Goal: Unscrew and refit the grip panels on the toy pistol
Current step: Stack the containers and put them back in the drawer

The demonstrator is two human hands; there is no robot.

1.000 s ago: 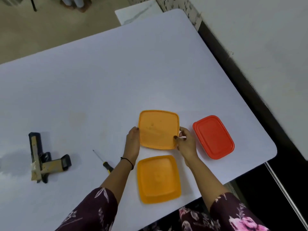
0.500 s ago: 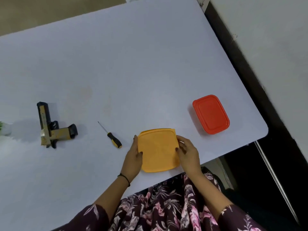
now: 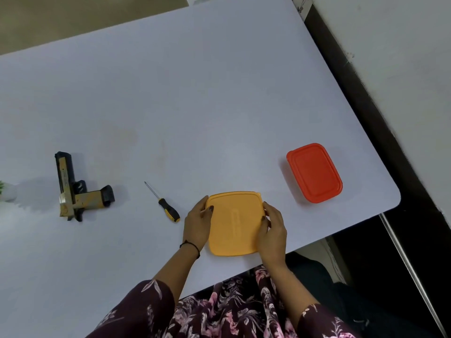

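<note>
both hands are gripping the orange box [image 3: 234, 223] at the tabletop's [image 3: 195, 93] near edge, left hand [image 3: 197, 225] and right hand [image 3: 273, 230] clamping opposite sides. the toy pistol [image 3: 78, 191] is lying near the left edge, screwdriver [image 3: 164, 203] sitting between them. red box [image 3: 314, 173] is sitting by the right corner.

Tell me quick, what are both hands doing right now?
Left hand: closed on the left edge of the yellow container.
Right hand: closed on its right edge.
</note>
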